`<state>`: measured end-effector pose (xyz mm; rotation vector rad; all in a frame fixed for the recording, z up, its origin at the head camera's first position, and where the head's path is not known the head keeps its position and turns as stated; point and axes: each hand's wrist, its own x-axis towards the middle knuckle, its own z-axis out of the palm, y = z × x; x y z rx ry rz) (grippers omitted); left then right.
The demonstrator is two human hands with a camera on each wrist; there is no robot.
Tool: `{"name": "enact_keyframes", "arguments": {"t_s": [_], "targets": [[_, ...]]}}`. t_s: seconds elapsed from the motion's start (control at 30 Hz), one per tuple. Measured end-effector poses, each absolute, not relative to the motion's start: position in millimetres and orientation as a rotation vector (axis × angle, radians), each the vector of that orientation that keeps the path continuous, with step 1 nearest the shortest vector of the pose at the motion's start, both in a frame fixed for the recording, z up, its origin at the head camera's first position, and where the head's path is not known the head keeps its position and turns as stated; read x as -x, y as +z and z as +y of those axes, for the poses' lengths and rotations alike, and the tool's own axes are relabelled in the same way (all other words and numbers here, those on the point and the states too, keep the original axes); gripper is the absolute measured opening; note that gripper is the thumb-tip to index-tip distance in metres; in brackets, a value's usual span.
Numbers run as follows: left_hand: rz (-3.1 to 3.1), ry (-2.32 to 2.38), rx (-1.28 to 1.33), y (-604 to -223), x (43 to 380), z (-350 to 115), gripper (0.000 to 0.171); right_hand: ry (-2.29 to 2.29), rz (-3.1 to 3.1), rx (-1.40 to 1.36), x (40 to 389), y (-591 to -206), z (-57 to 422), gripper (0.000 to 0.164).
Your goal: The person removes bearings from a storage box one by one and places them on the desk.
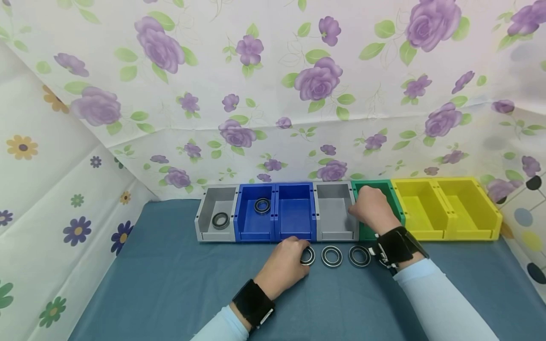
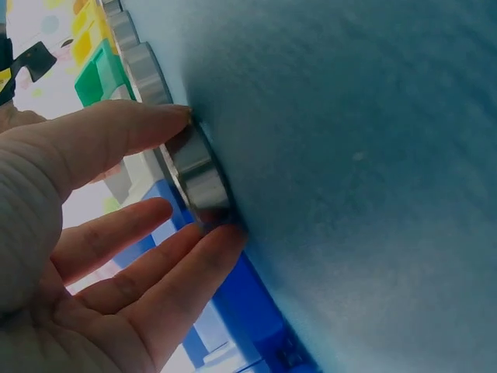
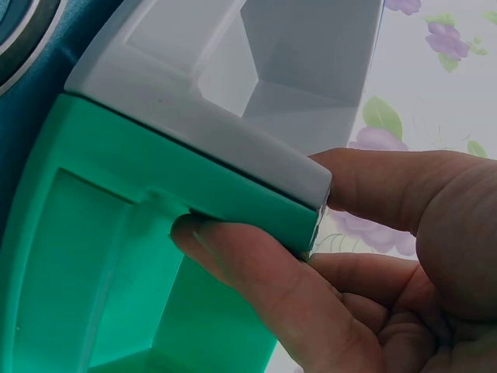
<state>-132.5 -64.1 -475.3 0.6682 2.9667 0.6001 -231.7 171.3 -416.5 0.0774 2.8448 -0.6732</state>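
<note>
My left hand (image 1: 283, 266) pinches a ring-shaped ball bearing (image 1: 313, 256) on the cloth, in front of the blue bins. The left wrist view shows the bearing (image 2: 205, 185) edge-on, the thumb at one side and fingertips at the other. At the joined edge of the green bin (image 1: 395, 201) and the right-hand grey bin (image 1: 337, 236) is my right hand (image 1: 375, 208). In the right wrist view its index finger reaches into the green bin (image 3: 85, 233), and the thumb lies against the grey bin's corner (image 3: 314, 183); together they pinch the two walls.
More bearings lie in a row rightwards, one (image 1: 339, 256), another (image 1: 351, 256) and one partly under the right wrist. The left grey bin (image 1: 216, 237) and the left blue bin (image 1: 256, 234) each hold a bearing. Two yellow bins (image 1: 473, 234) end the row, against a flowered backdrop (image 1: 273, 104).
</note>
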Motion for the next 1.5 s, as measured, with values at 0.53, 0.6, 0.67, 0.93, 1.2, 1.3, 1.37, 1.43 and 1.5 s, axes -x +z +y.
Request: {"name": "enact_keyframes", "arguments": {"t_s": [0.53,0.6,0.67,0.93,1.2,1.3,1.37,1.43,1.5], "targets": [[3.260,0.886,-0.703,-434.5,155.1,-91.2,0.040,-0.667,2.852,-0.081,232.0,-417.1,171.6,0.022],[3.310,0.925,-0.654,-431.6,163.3,-97.1,0.044,-0.667,2.852,-0.085,232.4,-417.3,171.6,0.022],[3.355,0.916,-0.597,-430.5,171.0,-103.3,0.049,-0.667,2.849,-0.090,232.8,-417.4,171.4,0.022],[3.454,0.767,-0.469,-437.4,193.5,-121.7,0.055,-0.683,2.840,-0.097,233.2,-416.1,170.5,0.021],[3.389,0.656,-0.393,-447.0,206.6,-126.8,0.053,-0.679,2.840,-0.099,231.8,-415.8,170.6,0.022],[3.350,0.620,-0.374,-450.1,210.6,-127.5,0.052,-0.676,2.840,-0.102,231.4,-415.9,170.6,0.022],[3.327,0.601,-0.376,-452.0,213.2,-128.1,0.052,-0.673,2.840,-0.104,231.4,-415.7,170.4,0.022],[3.310,0.577,-0.386,-453.9,215.7,-128.5,0.051,-0.671,2.841,-0.102,231.2,-415.4,170.2,0.022],[3.301,0.558,-0.399,-455.5,218.2,-128.8,0.050,-0.673,2.839,-0.103,231.3,-415.1,170.1,0.022]]}}
